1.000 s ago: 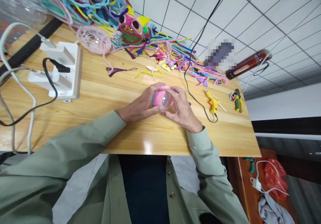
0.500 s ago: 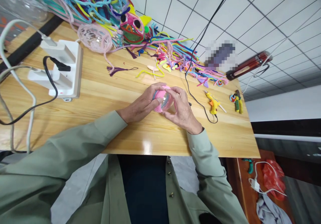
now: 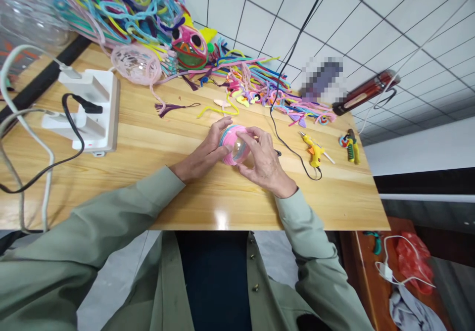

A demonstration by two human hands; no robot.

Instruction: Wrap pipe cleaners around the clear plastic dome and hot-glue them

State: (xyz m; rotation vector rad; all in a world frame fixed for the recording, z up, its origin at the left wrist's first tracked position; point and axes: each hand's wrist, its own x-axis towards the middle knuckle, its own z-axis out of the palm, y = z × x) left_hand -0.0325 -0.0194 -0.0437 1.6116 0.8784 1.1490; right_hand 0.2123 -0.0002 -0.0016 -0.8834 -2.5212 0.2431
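Note:
Between my two hands is a clear plastic ball (image 3: 237, 148) with pink and blue-grey pipe cleaners wrapped round it. My left hand (image 3: 206, 153) cups its left side, the thumb lying across the pink band. My right hand (image 3: 264, 160) grips the right side with curled fingers and thumb. The ball is held just above the wooden table. Beyond it lie a bent yellow pipe cleaner (image 3: 218, 109) and a purple tassel (image 3: 172, 107). A yellow glue gun (image 3: 313, 152) rests to the right of my right hand.
A white power strip (image 3: 106, 113) with plugs and cables stands at left. Along the back are heaped pipe cleaners (image 3: 122, 9), a decorated pink-and-green ball (image 3: 190, 49) and a pink-wrapped clear ball (image 3: 135, 64). Pliers (image 3: 352, 147) and a dark red flask (image 3: 365, 92) sit at right. A black cord (image 3: 273, 118) crosses the table.
The left thumb has moved up from the ball's lower edge onto the pink band. The ball is turned slightly, showing more of its pink wrapping. Both hands keep their hold.

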